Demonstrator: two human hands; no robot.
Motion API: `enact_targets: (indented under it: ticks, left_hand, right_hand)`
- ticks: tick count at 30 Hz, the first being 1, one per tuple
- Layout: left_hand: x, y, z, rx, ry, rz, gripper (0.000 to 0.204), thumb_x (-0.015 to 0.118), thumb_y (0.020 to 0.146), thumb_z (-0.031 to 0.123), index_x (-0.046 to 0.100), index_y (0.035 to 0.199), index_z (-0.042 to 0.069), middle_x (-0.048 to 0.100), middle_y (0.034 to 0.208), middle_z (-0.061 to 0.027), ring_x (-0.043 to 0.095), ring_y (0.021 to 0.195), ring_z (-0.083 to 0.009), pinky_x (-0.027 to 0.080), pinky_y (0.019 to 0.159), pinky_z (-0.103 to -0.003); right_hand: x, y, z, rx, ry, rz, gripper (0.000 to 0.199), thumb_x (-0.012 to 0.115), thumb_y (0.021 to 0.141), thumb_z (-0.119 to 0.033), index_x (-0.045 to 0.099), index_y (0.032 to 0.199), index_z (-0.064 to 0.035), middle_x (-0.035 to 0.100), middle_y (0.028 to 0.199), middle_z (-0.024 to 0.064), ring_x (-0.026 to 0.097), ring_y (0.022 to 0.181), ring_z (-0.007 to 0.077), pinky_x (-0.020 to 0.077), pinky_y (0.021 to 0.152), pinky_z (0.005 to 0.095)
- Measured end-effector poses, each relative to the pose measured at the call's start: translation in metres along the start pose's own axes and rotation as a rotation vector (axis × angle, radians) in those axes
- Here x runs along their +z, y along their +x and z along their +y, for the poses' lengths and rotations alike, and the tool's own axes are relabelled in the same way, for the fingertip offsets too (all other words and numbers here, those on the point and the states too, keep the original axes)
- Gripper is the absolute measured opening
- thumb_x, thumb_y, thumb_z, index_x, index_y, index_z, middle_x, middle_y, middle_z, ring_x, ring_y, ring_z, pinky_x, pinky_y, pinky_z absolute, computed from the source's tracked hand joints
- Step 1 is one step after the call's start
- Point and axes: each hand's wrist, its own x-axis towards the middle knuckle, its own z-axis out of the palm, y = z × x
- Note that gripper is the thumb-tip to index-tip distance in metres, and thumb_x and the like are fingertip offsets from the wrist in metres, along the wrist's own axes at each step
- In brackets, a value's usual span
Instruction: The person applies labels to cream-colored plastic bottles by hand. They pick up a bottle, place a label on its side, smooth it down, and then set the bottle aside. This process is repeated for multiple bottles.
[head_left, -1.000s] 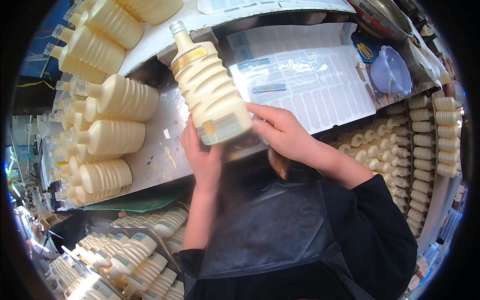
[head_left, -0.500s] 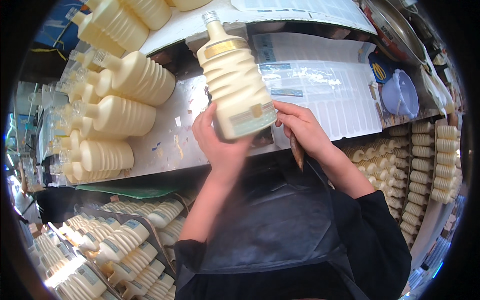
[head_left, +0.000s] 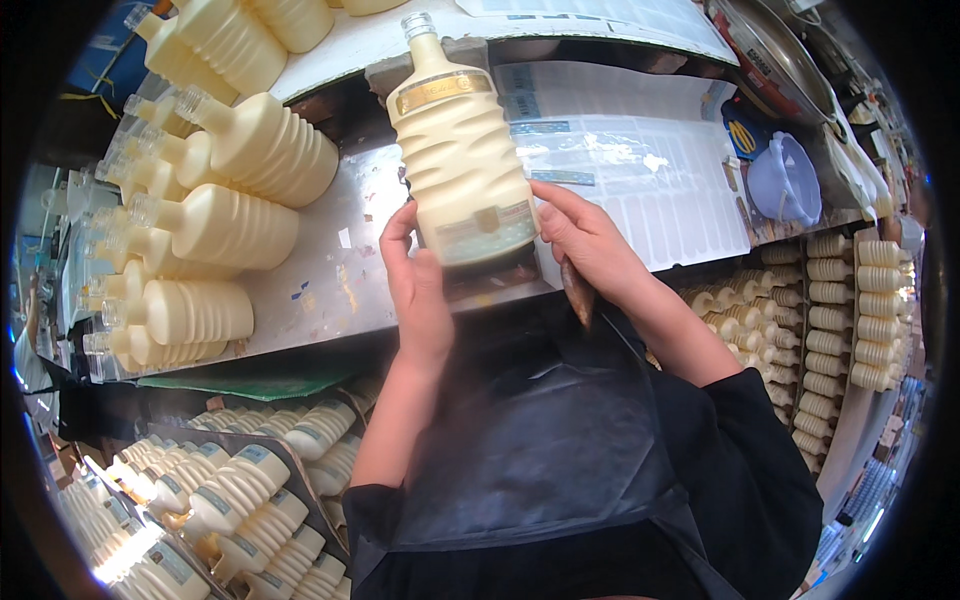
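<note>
A cream, ridged bottle (head_left: 462,165) with a clear threaded neck is held neck-away over the metal table. A gold band label (head_left: 443,92) crosses its shoulder, and a greenish label (head_left: 487,228) lies near its base. My left hand (head_left: 418,295) grips the lower left side, thumb and fingers at the edge. Against the lower right edge are the thumb and forefinger of my right hand (head_left: 597,248). A brown, pointed, flat tool (head_left: 577,293) sticks out from under that hand, held by its curled fingers. Beyond it lie translucent label sheets (head_left: 670,210).
Several cream bottles (head_left: 235,225) lie stacked on the table's left. A lilac bucket (head_left: 785,182) stands at the right, near a large metal pan (head_left: 775,50). Crates of labelled bottles (head_left: 245,485) fill the lower left; racked bottles (head_left: 828,320) stand at the lower right.
The bottle has turned slightly to face me more squarely and upright in view. My left hand has shifted from beneath its base to its left edge. The right hand still grips its right edge.
</note>
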Motion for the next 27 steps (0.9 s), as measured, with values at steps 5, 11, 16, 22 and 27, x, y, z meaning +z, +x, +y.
enact_targets:
  ticks: [5, 11, 16, 22, 27]
  left_hand:
    - [0.012, 0.000, 0.006, -0.062, 0.026, 0.055, 0.048, 0.057, 0.107, 0.028, 0.040, 0.146, 0.005, 0.047, 0.139, -0.0113, 0.043, 0.131, -0.0197, 0.031, 0.116, -0.036]
    - [0.017, 0.000, 0.010, -0.078, -0.012, 0.075, 0.046, 0.059, 0.106, 0.023, 0.040, 0.144, 0.006, 0.048, 0.137, -0.0105, 0.045, 0.128, -0.0193, 0.033, 0.115, -0.036]
    - [0.018, 0.001, 0.015, -0.098, -0.057, 0.082, 0.053, 0.063, 0.102, 0.020, 0.035, 0.144, 0.003, 0.044, 0.137, -0.0133, 0.044, 0.128, -0.0217, 0.034, 0.114, -0.038]
    - [0.027, 0.003, 0.021, -0.159, 0.009, 0.119, 0.060, 0.067, 0.098, 0.018, 0.032, 0.144, 0.003, 0.043, 0.137, -0.0148, 0.044, 0.128, -0.0226, 0.036, 0.113, -0.039]
    - [0.024, 0.005, 0.021, -0.165, -0.045, 0.124, 0.061, 0.067, 0.098, 0.020, 0.032, 0.145, 0.002, 0.044, 0.137, -0.0152, 0.043, 0.129, -0.0231, 0.034, 0.114, -0.039]
  right_hand:
    - [0.004, 0.007, 0.017, -0.032, 0.029, 0.012, 0.051, 0.060, 0.107, -0.029, 0.052, 0.148, -0.0015, 0.064, 0.101, -0.0003, 0.053, 0.084, 0.0045, 0.0457, 0.075, 0.0216]
    - [0.007, 0.004, 0.010, 0.008, 0.045, 0.020, 0.052, 0.065, 0.104, -0.029, 0.054, 0.147, -0.0007, 0.064, 0.098, 0.0005, 0.055, 0.086, 0.0054, 0.0472, 0.078, 0.0230]
    - [0.007, 0.006, 0.003, 0.033, 0.052, 0.025, 0.051, 0.067, 0.102, -0.027, 0.056, 0.143, -0.0004, 0.065, 0.095, 0.0020, 0.058, 0.083, 0.0069, 0.0494, 0.075, 0.0242]
    - [0.010, 0.006, -0.002, 0.050, 0.031, 0.018, 0.050, 0.066, 0.103, -0.029, 0.057, 0.142, 0.0000, 0.066, 0.103, 0.0020, 0.056, 0.086, 0.0060, 0.0475, 0.078, 0.0232]
    - [-0.009, 0.014, 0.009, 0.032, 0.041, 0.053, 0.038, 0.059, 0.104, -0.027, 0.065, 0.131, -0.0002, 0.067, 0.103, 0.0009, 0.058, 0.089, 0.0085, 0.0481, 0.083, 0.0259]
